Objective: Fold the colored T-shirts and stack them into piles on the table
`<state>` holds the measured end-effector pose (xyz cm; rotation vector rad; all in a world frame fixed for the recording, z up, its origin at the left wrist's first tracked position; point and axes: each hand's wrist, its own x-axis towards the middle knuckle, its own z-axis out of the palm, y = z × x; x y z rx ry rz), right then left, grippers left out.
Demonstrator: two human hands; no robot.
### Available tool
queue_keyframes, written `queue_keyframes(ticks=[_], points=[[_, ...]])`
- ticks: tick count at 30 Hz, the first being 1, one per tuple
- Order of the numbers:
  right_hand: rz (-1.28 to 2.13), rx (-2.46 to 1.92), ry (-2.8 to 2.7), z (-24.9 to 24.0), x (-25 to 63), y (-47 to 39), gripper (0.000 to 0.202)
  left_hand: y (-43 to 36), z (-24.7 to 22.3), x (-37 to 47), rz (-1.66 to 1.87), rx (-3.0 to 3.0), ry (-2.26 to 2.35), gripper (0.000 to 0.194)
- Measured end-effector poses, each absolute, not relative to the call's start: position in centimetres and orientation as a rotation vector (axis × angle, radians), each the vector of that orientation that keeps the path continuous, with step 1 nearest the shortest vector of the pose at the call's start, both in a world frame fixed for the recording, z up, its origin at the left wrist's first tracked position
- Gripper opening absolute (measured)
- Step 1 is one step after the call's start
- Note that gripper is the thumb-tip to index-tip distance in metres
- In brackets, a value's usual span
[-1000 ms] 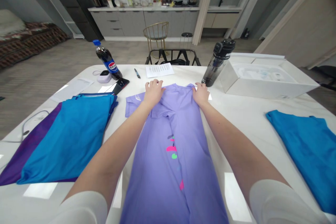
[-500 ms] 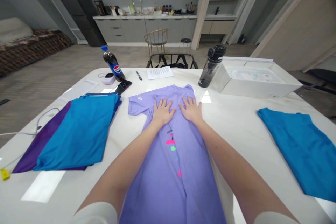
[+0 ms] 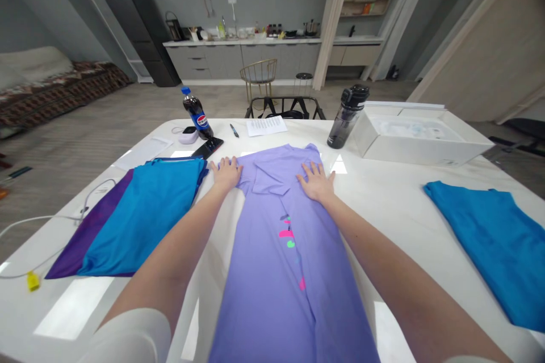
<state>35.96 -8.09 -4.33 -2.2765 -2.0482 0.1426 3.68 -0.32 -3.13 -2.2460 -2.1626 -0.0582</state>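
Note:
A lilac T-shirt (image 3: 281, 272) with small pink and green marks lies lengthwise on the white table (image 3: 392, 204), folded narrow, collar end away from me. My left hand (image 3: 225, 173) rests on the shirt's left sleeve, which sticks out sideways; whether its fingers pinch the fabric I cannot tell. My right hand (image 3: 315, 180) lies flat, fingers spread, on the upper right part of the shirt.
A blue garment on a purple one (image 3: 140, 215) lies at left, another blue garment (image 3: 489, 238) at right. Behind the shirt stand a cola bottle (image 3: 195, 113), a phone (image 3: 207, 148), a pen, a paper sheet (image 3: 266, 125), a dark drinking bottle (image 3: 347, 116) and a white open box (image 3: 419, 136). A cable (image 3: 38, 227) trails at far left.
My left hand has moved out from the shirt's chest to its left sleeve. My right hand has shifted slightly right on the chest. The camera has tilted up a little.

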Motion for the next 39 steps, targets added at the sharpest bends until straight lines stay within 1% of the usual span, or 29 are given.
queue_keyframes(ticks=[5, 7, 9, 11, 13, 16, 18, 22, 24, 25, 26, 28, 29, 31, 32, 34, 35, 37, 39], points=[[-0.096, -2.090, -2.098, -1.8, 32.3, -4.9, 0.052, 0.9, -1.3, 0.7, 0.024, -2.175, -2.137, 0.056], [-0.038, -1.977, -2.169, -0.8, 29.8, -2.0, 0.048, 1.0, -0.6, 0.6, 0.089, -2.151, -2.175, 0.049], [0.086, -1.900, -2.251, -0.3, 27.2, 1.1, 0.050, 1.0, 0.0, 0.5, 0.106, -2.149, -2.216, 0.040], [0.183, -1.854, -2.316, -0.2, 25.1, 3.9, 0.055, 1.0, 0.6, 0.1, -0.002, -2.192, -2.282, 0.031], [0.239, -1.812, -2.366, -0.5, 23.6, 5.8, 0.053, 0.7, 1.3, -0.3, -0.279, -2.296, -2.356, 0.025], [0.290, -1.753, -2.355, -1.2, 23.1, 7.4, 0.034, -0.3, 3.1, -0.2, -0.895, -2.435, -2.348, 0.020], [0.363, -1.692, -2.256, -1.4, 23.8, 7.8, 0.027, -1.0, 4.8, 1.1, -1.292, -2.503, -2.316, 0.020], [0.585, -1.476, -1.963, -0.7, 28.0, 7.8, 0.023, -1.9, 8.3, 8.5, -1.950, -2.748, -2.349, 0.019], [0.667, -1.378, -1.819, -0.3, 31.4, 7.5, 0.024, -2.0, 9.1, 13.7, -2.119, -2.933, -2.330, 0.016], [0.713, -1.350, -1.744, -0.2, 33.4, 7.2, 0.026, -2.1, 9.1, 16.2, -2.139, -3.026, -2.305, 0.017], [0.752, -1.348, -1.655, -0.2, 35.6, 6.7, 0.030, -2.0, 8.7, 18.5, -2.101, -3.097, -2.292, 0.022], [0.789, -1.447, -1.426, -0.7, 39.8, 5.3, 0.038, -1.7, 7.2, 21.6, -1.875, -3.126, -2.314, 0.033], [0.785, -1.532, -1.311, -1.2, 41.8, 4.4, 0.040, -1.4, 6.1, 22.4, -1.704, -3.088, -2.314, 0.036], [0.741, -1.705, -1.195, -2.2, 44.7, 2.2, 0.045, -0.6, 3.7, 22.5, -1.306, -2.935, -2.215, 0.035], [0.707, -1.771, -1.228, -2.7, 45.5, 1.0, 0.048, -0.2, 2.5, 22.1, -1.065, -2.882, -2.097, 0.034], [0.611, -1.848, -1.414, -3.3, 45.7, -1.1, 0.053, 0.8, 0.5, 20.7, -0.593, -2.788, -1.906, 0.038], [0.547, -1.875, -1.521, -3.5, 45.3, -1.9, 0.053, 1.3, -0.2, 20.1, -0.434, -2.760, -1.842, 0.041], [0.425, -1.948, -1.685, -3.5, 43.7, -3.0, 0.056, 2.1, -1.1, 19.3, -0.245, -2.718, -1.749, 0.044], [0.339, -2.016, -1.794, -3.3, 42.2, -3.4, 0.059, 2.9, -1.6, 19.3, -0.195, -2.691, -1.703, 0.043]])
